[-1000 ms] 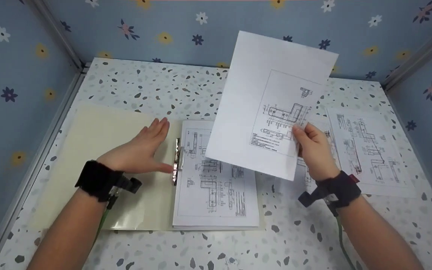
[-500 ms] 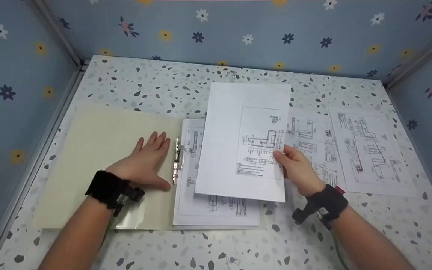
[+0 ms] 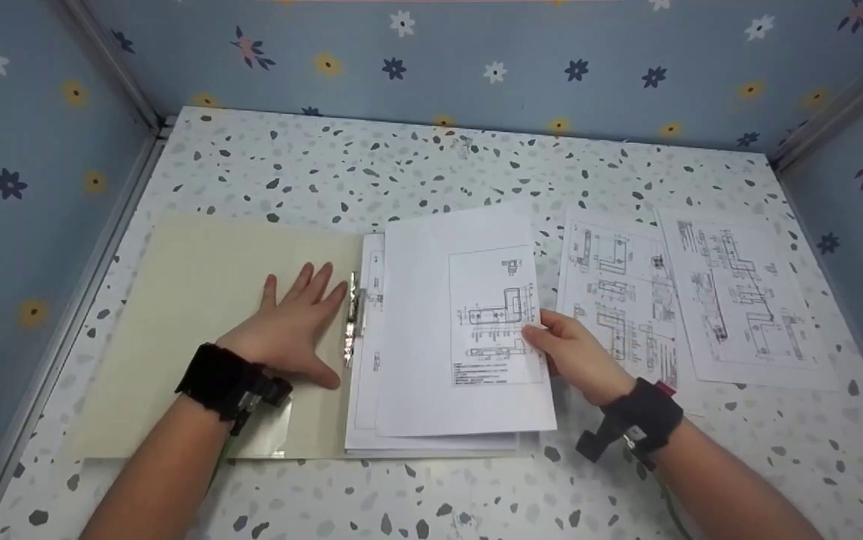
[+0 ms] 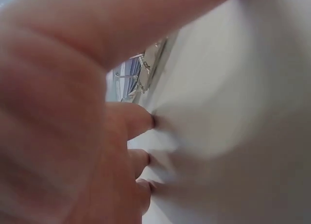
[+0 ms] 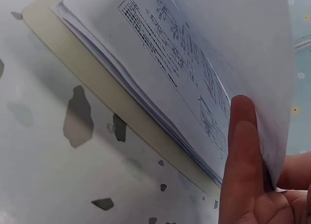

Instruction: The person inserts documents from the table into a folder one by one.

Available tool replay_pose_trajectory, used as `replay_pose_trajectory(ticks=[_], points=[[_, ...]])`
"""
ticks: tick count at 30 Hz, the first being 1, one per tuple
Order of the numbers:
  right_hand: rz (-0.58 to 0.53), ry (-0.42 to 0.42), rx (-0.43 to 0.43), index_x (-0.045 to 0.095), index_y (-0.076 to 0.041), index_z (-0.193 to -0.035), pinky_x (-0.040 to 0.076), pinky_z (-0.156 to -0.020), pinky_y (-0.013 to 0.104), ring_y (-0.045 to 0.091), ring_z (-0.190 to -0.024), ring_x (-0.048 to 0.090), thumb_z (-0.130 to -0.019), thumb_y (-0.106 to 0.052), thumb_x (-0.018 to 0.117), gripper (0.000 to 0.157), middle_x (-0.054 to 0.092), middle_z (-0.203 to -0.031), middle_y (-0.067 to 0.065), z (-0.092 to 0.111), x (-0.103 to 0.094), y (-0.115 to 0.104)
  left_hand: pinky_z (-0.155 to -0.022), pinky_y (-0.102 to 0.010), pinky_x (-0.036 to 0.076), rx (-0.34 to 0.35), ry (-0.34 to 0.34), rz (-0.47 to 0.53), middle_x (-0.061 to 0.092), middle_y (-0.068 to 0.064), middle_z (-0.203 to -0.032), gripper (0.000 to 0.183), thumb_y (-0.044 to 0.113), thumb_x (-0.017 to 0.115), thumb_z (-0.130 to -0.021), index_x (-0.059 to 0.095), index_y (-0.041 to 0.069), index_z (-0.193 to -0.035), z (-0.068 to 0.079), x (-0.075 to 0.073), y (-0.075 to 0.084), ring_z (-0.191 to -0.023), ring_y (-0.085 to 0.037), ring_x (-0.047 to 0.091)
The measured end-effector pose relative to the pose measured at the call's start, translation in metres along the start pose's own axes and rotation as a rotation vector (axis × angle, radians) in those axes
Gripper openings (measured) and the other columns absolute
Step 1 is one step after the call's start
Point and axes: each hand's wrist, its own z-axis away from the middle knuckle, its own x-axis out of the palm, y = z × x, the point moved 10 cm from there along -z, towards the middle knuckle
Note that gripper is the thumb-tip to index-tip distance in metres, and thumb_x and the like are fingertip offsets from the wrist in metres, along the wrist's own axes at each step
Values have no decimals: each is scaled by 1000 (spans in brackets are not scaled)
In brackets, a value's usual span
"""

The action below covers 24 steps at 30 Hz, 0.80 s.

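My right hand (image 3: 578, 352) pinches the right edge of a white sheet with a line drawing (image 3: 416, 322), thumb on top and fingers beneath. The sheet overlaps a stack of drawings (image 3: 362, 420) in an open cream folder (image 3: 199, 262). In the right wrist view the held sheet (image 5: 252, 34) is raised over the stack (image 5: 97, 20). Fingers spread, my left hand (image 3: 285, 322) rests on the folder's inner cover, left of the metal clip (image 3: 351, 322). The left wrist view shows its fingertips (image 4: 141, 119) at the cover, with the clip (image 4: 146, 66) beyond.
Two printed drawing sheets lie on the speckled table (image 3: 311, 169) to the right: a nearer sheet (image 3: 626, 277) and a farther sheet (image 3: 754, 300). Blue flowered panels (image 3: 461, 52) stand along the back and both sides.
The right hand has brought the held sheet down and to the left, over the folder's stack. My left hand has lowered from above the folder onto its cover.
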Motion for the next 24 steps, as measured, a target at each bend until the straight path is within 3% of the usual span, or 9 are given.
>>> replay_pose_trajectory(ticks=[12, 24], points=[[-28, -107, -24, 45, -5, -144, 57, -84, 44, 34, -107, 67, -107, -17, 45, 39, 67, -122, 19, -1, 22, 1, -106, -77, -6, -22, -22, 14, -7, -20, -165, 137, 58, 88, -58, 12, 8, -160, -2, 3, 0, -150, -42, -9], [-13, -126, -11, 41, -12, -147, 55, -90, 42, 32, -111, 66, -105, -22, 50, 44, 67, -123, 15, -5, 32, 3, -108, -75, -4, -29, -25, 3, -8, -18, -165, 138, 61, 87, -58, 10, 9, -160, -2, 3, -1, -150, -40, -10]])
